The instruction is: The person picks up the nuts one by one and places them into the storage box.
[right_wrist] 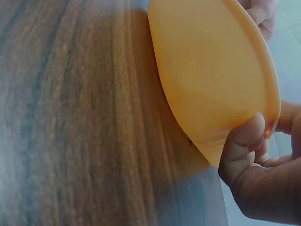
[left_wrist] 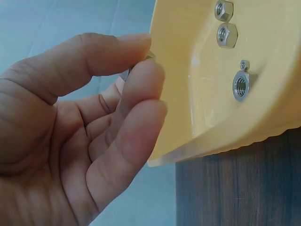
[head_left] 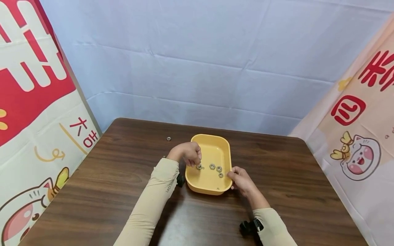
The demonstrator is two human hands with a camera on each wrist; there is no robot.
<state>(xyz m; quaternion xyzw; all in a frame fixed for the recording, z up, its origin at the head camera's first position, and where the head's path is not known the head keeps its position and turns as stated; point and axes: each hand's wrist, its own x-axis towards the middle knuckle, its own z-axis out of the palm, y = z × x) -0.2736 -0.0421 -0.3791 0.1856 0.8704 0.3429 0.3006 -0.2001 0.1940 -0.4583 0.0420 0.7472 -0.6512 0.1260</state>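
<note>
A yellow plastic tray holds several steel hex nuts of mixed sizes, among them a large nut beside a tiny nut. Over the tray's left side, my left hand pinches a small metal nut between thumb and index finger; the fingertips hide most of it. My right hand grips the tray's right rim near the front corner, thumb on one side of the wall and fingers on the other.
A loose nut lies on the dark wooden table, left of the tray's far end. Another tiny nut shows by the left sleeve. A pale cloth hangs behind the table, with printed cloths at both sides.
</note>
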